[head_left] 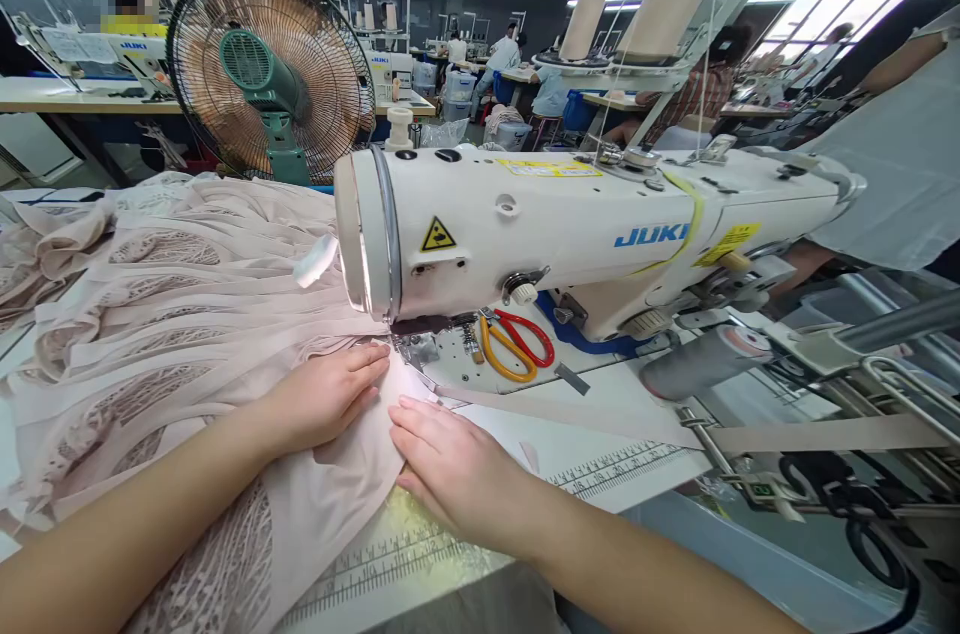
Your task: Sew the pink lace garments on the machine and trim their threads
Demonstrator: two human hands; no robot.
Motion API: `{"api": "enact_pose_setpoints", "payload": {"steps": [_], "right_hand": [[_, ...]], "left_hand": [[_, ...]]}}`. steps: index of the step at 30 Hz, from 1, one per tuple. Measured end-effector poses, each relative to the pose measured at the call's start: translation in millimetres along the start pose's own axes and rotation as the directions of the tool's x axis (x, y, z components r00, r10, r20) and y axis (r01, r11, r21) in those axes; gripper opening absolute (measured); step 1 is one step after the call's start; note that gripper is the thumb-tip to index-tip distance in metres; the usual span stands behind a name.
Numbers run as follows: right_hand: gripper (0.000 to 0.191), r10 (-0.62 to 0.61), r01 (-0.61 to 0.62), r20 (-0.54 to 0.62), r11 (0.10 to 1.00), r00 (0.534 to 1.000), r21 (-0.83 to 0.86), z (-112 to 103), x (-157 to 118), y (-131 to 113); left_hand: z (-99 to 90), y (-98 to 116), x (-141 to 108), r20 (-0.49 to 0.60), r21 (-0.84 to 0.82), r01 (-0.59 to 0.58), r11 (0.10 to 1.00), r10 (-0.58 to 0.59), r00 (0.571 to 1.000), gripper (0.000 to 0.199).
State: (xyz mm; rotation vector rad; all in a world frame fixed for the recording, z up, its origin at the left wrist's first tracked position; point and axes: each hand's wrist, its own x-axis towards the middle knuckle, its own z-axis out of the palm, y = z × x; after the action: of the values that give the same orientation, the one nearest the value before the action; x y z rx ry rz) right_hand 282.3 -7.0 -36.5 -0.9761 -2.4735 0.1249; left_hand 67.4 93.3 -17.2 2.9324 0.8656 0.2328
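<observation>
A white sewing machine (465, 214) stands across the table, its needle area lit above pale pink fabric (337, 494) with lace panels. My left hand (326, 399) lies flat on this fabric, fingers stretched toward the needle area. My right hand (450, 464) rests on the fabric's right edge, fingers extended and nearly flat, just in front of the presser foot. A pale elastic-like band (570, 409) runs from the right side to the needle area. The needle itself is hidden behind the machine head.
Scissors with red and orange handles (517, 344) lie on the machine bed. More fabric (180, 244) is heaped at left. A large fan (270, 74) stands behind. A grey thread cone (705, 364) lies right. Measuring tape markings (390, 559) line the table's front. Another person stands at right.
</observation>
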Motion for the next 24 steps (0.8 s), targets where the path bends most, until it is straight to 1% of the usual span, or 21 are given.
{"api": "enact_pose_setpoints", "payload": {"steps": [7,11,17,20,22,24], "right_hand": [[0.035,-0.005,0.005,0.012,1.0,1.0,0.015,-2,1,0],[0.033,-0.008,0.008,-0.01,1.0,1.0,0.027,-2,2,2],[0.034,-0.025,0.025,-0.035,1.0,0.999,0.013,0,6,5],[0.034,-0.009,0.009,-0.019,1.0,1.0,0.018,1,11,7],[0.034,0.0,0.0,-0.007,0.999,1.0,0.034,1,14,7],[0.034,-0.011,0.012,-0.038,0.999,0.999,0.047,0,15,8]], "left_hand": [[-3.0,-6,0,-0.007,-0.005,-0.044,0.999,0.044,0.999,0.042],[-4.4,-6,1,-0.014,0.013,-0.044,0.999,0.044,0.999,0.041],[-3.6,-9,2,0.007,0.038,-0.035,0.999,0.035,0.999,0.043],[-3.6,-14,4,0.007,0.036,-0.044,0.998,0.044,0.999,0.043],[-7.0,-16,6,0.003,0.035,-0.047,0.998,0.047,0.999,0.043],[-14.4,-13,7,0.0,0.035,-0.052,0.998,0.052,0.999,0.042]]}}
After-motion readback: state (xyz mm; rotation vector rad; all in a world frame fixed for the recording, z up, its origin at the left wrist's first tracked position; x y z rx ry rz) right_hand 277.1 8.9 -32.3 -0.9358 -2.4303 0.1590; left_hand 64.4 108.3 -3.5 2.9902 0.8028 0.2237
